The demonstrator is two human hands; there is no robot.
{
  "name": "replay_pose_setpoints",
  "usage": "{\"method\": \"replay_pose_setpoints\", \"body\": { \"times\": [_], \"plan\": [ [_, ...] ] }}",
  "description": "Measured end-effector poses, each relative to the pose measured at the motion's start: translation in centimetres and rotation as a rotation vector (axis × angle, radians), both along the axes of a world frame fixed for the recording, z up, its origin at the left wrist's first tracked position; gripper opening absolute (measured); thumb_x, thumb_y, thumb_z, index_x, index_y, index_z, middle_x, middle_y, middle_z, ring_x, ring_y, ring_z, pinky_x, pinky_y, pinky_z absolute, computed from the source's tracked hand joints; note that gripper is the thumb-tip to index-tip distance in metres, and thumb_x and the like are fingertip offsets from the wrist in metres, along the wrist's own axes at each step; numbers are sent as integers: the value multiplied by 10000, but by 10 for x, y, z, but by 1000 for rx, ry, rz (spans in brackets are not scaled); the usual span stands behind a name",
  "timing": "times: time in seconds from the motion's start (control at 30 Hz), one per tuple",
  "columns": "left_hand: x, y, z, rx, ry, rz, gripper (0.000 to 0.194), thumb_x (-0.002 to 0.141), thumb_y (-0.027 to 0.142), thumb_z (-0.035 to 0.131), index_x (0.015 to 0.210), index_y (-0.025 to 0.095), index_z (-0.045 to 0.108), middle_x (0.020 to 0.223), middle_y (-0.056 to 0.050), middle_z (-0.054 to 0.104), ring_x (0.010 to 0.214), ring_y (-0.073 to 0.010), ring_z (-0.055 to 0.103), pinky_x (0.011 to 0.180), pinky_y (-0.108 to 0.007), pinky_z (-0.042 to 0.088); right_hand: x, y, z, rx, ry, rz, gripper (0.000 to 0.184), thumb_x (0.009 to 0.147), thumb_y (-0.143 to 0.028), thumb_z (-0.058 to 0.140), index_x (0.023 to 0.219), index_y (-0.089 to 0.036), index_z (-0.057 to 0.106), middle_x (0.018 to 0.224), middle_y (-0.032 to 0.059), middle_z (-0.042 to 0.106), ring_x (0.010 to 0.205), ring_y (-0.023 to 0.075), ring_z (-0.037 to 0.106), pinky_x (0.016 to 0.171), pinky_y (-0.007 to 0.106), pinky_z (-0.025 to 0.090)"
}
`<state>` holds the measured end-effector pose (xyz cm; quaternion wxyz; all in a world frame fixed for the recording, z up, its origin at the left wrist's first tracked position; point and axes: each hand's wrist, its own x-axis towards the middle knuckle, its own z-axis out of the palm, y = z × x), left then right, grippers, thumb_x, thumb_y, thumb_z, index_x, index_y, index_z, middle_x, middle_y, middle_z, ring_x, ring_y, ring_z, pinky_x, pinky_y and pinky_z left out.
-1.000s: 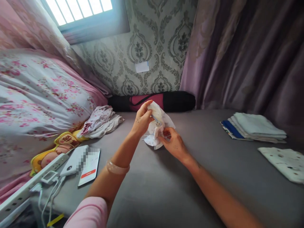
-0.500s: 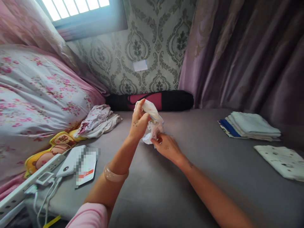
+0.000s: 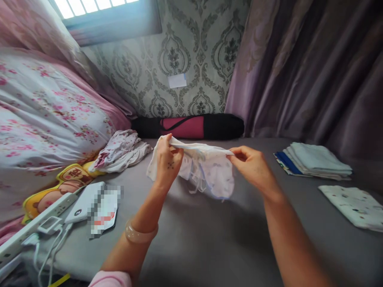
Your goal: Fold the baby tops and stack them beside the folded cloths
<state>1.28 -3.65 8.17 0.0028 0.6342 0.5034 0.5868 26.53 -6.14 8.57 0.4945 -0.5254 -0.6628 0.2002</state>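
Observation:
A small white garment (image 3: 209,169) with faint blue trim and dangling ties is stretched out above the grey bed sheet (image 3: 209,239). My left hand (image 3: 167,159) pinches its left upper edge, fingers closed on the cloth. My right hand (image 3: 253,165) pinches the right upper edge, also closed on it. The garment hangs down between the two hands, its lower part loose.
A crumpled floral garment (image 3: 121,149) lies at the left by a floral quilt (image 3: 44,115). A phone (image 3: 103,209), power bank (image 3: 83,201) and power strip (image 3: 32,225) sit front left. Folded cloths (image 3: 314,161) and a spotted cloth (image 3: 353,205) lie at the right. A black-and-pink rolled bag (image 3: 188,126) lies against the wall.
The garment was bunched between my hands near the middle. My right hand has moved right and my left hand slightly down, pulling the cloth out wide.

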Motion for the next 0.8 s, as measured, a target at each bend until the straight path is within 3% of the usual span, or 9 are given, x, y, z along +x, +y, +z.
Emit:
{"method": "replay_pose_setpoints", "body": {
  "times": [0.1,0.17,0.27,0.4,0.47,0.57,0.7,0.8],
  "plan": [
    [8,-3,-11,-114,99,37,195,777,207,597,969,176,615,909,-32,548,760,-147,553,760,-296,493,15,-7,14,-70,-68,5,231,772,-430,652,792,-199,660,735,21,682,641,157,606,590,262,451],
    [12,0,-22,-243,187,24,67,799,226,571,806,187,625,782,-13,527,711,-153,529,744,-300,470,23,-5,12,-137,-144,34,263,771,-459,646,740,-197,637,686,15,651,605,150,570,553,259,423],
    [17,8,-44,-427,308,4,158,822,264,541,705,200,625,721,-25,509,731,-185,517,732,-314,450,32,4,-4,-165,-249,39,260,774,-452,631,725,-197,612,669,2,620,605,145,536,551,258,396],
    [24,18,-70,-468,433,39,165,813,189,510,834,198,674,989,-114,597,995,-270,527,860,-410,425,35,11,-16,-183,-277,138,196,794,-398,597,793,-202,589,713,-9,609,641,140,530,570,248,390],
    [28,22,-79,-446,478,-9,268,785,94,464,917,206,669,1132,-115,600,1100,-276,517,989,-496,338,33,9,-14,-172,-271,155,163,798,-368,594,794,-206,575,730,-11,603,658,136,527,584,244,386],
    [32,27,-88,-434,500,-153,336,750,29,413,926,214,631,1110,-72,634,1109,-223,552,1110,-549,150,29,4,-7,-138,-302,144,137,807,-329,581,745,-211,549,711,-21,572,645,126,505,592,243,370],
    [39,27,-93,-452,505,-329,320,693,86,503,980,202,582,1247,-92,577,1233,-245,477,1132,-572,63,27,2,-3,-153,-356,191,118,806,-287,558,717,-212,538,711,-23,556,636,120,486,594,240,364],
    [47,24,-91,-525,447,-467,247,723,180,561,969,211,570,1037,-24,640,1044,-212,570,1141,-572,53,26,1,-2,-176,-374,221,89,787,-255,555,712,-212,536,699,-26,549,628,118,482,582,234,360]
  ]
}}
